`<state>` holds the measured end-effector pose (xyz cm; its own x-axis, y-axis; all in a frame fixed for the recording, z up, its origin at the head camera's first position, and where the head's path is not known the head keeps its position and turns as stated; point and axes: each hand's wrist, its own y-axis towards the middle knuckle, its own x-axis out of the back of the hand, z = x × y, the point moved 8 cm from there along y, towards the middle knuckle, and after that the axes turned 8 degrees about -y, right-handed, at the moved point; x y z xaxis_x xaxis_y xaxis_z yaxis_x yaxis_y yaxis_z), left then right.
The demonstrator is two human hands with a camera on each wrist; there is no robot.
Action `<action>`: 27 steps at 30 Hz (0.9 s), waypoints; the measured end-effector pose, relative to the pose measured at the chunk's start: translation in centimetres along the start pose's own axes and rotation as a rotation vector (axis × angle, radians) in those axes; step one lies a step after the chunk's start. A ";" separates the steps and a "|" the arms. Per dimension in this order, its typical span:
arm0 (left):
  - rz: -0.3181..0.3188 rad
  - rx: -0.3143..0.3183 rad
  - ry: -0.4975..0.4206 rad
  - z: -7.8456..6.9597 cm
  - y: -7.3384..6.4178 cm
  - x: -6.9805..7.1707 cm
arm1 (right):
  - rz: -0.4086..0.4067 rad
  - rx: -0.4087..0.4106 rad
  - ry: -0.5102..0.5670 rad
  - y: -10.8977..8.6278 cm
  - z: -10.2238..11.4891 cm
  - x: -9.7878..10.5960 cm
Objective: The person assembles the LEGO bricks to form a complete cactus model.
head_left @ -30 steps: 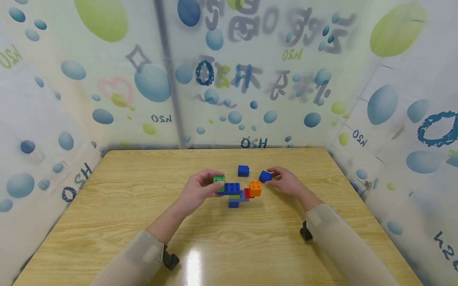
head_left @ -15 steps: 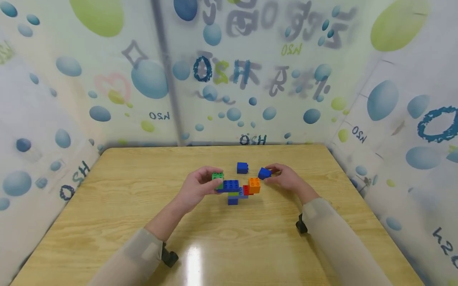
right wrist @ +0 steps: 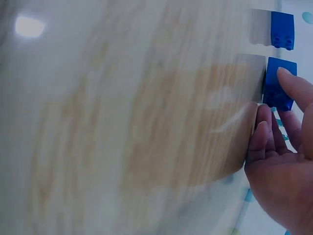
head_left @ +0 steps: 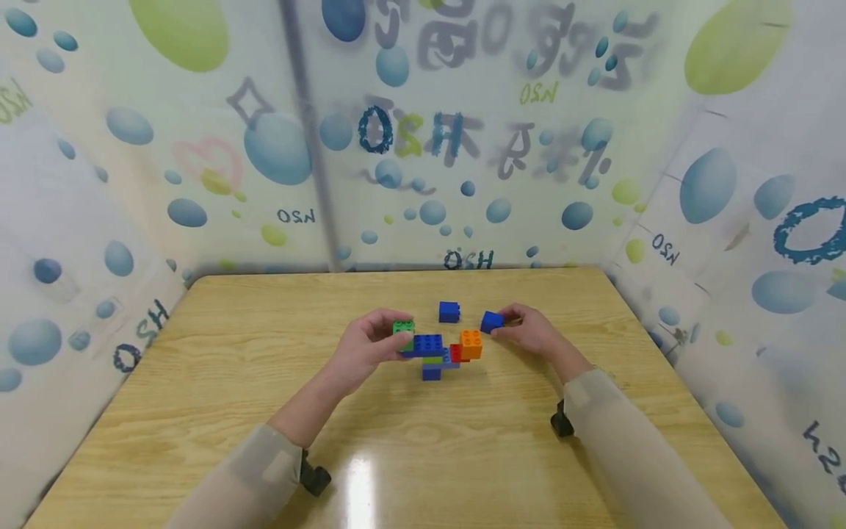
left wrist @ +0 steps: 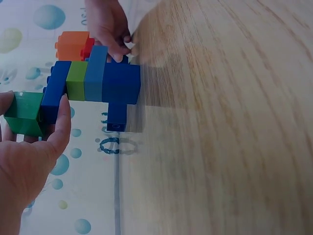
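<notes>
My left hand (head_left: 366,342) grips the green brick (left wrist: 24,113) at the upper left end of a toy-brick assembly. Below it the build has a long blue brick (head_left: 428,344), a lime green brick (left wrist: 77,81), a light blue brick (left wrist: 96,73) and a blue base brick (head_left: 432,373). On its right side an orange brick (head_left: 471,344) sits over a red brick (head_left: 455,353). Right of the assembly, my right hand (head_left: 529,332) pinches a loose blue brick (right wrist: 279,83) between thumb and fingers, at the tabletop; its studs face the fingers in the right wrist view.
A second loose blue brick (head_left: 449,312) lies on its side behind the assembly, studs to the right. The wooden table (head_left: 264,316) meets patterned curtain walls (head_left: 423,184) at its back and sides.
Both hands keep their hold and stay almost in place. The head view shifts slightly; the assembly and the loose bricks show no clear movement of their own.
</notes>
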<state>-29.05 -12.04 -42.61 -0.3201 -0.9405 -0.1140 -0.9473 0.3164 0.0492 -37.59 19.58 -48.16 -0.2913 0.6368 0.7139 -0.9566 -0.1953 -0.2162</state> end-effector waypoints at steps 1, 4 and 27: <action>0.001 0.000 -0.002 0.1 0.0 0.0 | -0.002 -0.002 0.008 -0.1 -0.1 0.0; 0.005 -0.003 -0.005 0.1 0.0 -0.1 | -0.004 0.004 0.037 -0.4 -0.3 0.3; 0.011 -0.011 -0.010 -0.3 -0.1 -0.1 | -0.143 0.280 0.172 -4.4 7.6 3.2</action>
<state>-28.95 -11.98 -42.34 -0.3307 -0.9356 -0.1234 -0.9436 0.3254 0.0611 -34.31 16.82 -39.90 -0.1729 0.7840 0.5963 -0.9572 -0.2765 0.0861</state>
